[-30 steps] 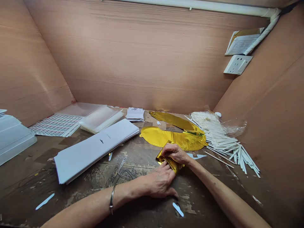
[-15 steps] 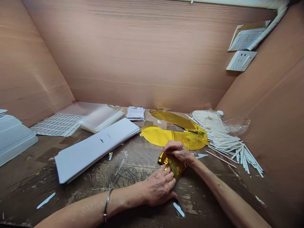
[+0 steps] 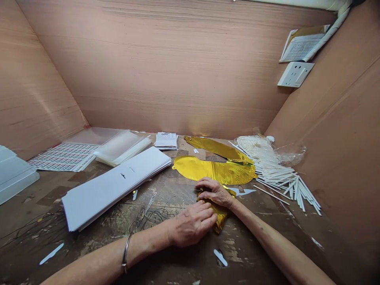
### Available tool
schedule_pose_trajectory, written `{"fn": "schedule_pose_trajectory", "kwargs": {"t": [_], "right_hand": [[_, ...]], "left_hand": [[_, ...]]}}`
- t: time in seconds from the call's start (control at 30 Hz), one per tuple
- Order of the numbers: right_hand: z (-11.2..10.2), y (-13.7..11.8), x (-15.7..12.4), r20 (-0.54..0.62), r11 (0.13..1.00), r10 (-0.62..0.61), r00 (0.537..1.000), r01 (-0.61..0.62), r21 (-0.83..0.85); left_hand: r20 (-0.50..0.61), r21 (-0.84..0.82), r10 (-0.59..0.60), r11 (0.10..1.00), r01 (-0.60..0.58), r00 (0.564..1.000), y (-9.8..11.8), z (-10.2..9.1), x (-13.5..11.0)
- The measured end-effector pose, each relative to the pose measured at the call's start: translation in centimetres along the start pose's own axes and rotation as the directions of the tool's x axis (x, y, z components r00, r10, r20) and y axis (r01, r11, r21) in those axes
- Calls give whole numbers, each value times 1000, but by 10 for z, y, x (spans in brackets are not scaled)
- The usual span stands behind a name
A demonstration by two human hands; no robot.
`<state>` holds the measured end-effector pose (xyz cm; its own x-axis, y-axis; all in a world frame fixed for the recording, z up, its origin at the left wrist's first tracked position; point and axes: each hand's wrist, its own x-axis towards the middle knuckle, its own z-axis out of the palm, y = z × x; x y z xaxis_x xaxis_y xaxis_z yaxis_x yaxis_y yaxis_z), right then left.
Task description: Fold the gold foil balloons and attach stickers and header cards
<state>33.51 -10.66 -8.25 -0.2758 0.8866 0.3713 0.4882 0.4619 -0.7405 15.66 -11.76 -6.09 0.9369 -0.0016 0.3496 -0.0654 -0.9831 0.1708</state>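
The left hand and the right hand are together, clamped on a folded shiny gold foil balloon on the desk. Just ahead of the hands lies a flat gold foil balloon (the small white printed sheets beyond it are too small for me to read).

The scene was brightly and evenly lit by soft, warm light, and only soft shadows were cast. Strong glare was thrown off the gold foil, and a pale sheen was seen low on the back wall. The edges were bowed by wide-angle distortion, the lower corners were darkened, and little blur was seen.
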Motion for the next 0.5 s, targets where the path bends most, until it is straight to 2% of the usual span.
{"fn": "schedule_pose_trajectory", "kwargs": {"t": [0.07,0.13,0.17,0.2,0.23,0.3,0.37,0.43,0.5], "right_hand": [[-6,-7,1,-146,998,67,987,-63,29],[-19,-21,-4,-314,995,83,946,-94,-20],[-28,-30,-10,-354,992,51,934,-88,-89],[-37,-39,-18,-341,980,-1,940,-66,-186],[-44,-49,-29,-270,953,-58,961,-27,-300],[-50,-66,-54,-18,848,-112,993,86,-523],[-42,-77,-78,177,705,-90,980,188,-684],[-25,-79,-95,250,573,-76,965,248,-781],[-8,-76,-101,258,488,-97,961,272,-829]], "left_hand": [[40,-6,-41,999,41,998,-3,0,0],[73,-22,-69,997,71,995,-4,1,1],[83,-32,-72,997,75,994,-5,3,1],[85,-41,-74,996,77,994,-5,3,1],[83,-49,-79,995,83,993,-5,4,1],[73,-62,-89,994,94,993,-5,6,2],[68,-68,-101,992,105,993,-5,7,2],[72,-73,-108,991,113,992,-5,9,3],[81,-76,-118,989,124,990,-5,10,4]]}}
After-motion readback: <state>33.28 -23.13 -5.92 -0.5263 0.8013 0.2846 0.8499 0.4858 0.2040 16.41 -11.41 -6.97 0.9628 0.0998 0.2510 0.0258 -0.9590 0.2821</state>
